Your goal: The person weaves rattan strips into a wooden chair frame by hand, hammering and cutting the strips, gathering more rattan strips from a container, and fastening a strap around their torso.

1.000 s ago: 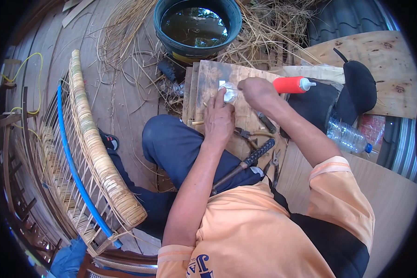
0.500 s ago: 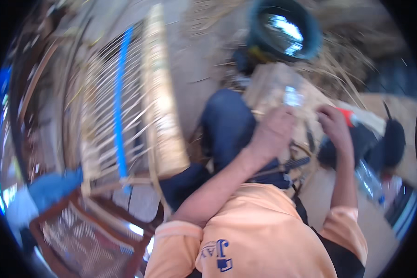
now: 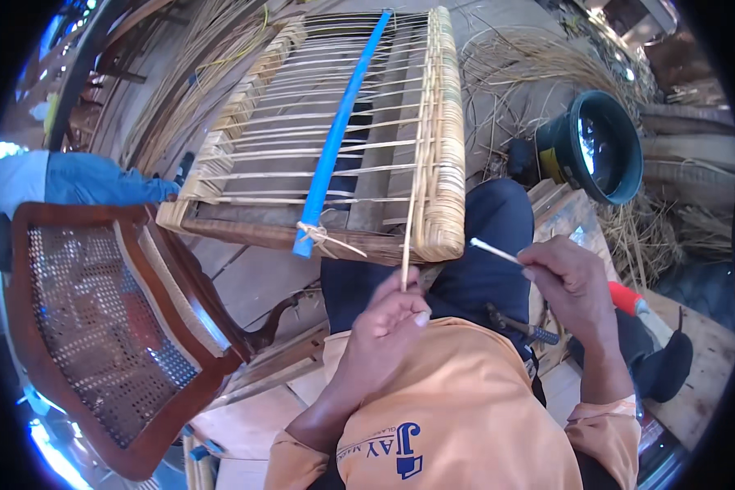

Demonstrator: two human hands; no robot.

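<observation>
A wooden frame [image 3: 294, 235], wrapped with pale cane along both sides, lies in front of me. Thin cane strands [image 3: 286, 153] cross it, and a blue strip [image 3: 345, 114] runs lengthwise over them, with a knotted strand at its near end. My left hand [image 3: 381, 327] is closed on a cane strand [image 3: 406, 260] that comes down off the frame's right side. To the right, my right hand [image 3: 573, 284] pinches a thin pale stick-like piece [image 3: 496, 251], its whitish tip pointing at the frame's near right corner. Whether the two pieces join, I cannot tell.
A brown wooden chair with a woven cane panel [image 3: 98, 302] stands at left. A dark green bucket [image 3: 576, 135] with shiny liquid sits at far right, near loose cane strands [image 3: 539, 61]. A red-handled tool [image 3: 625, 299] and a dark-handled tool [image 3: 527, 324] lie by my right arm.
The view has swung, and the frame now sits nearer the middle. My hands, close together before, are now apart; the left is on the strand at the frame and the right holds the pale piece.
</observation>
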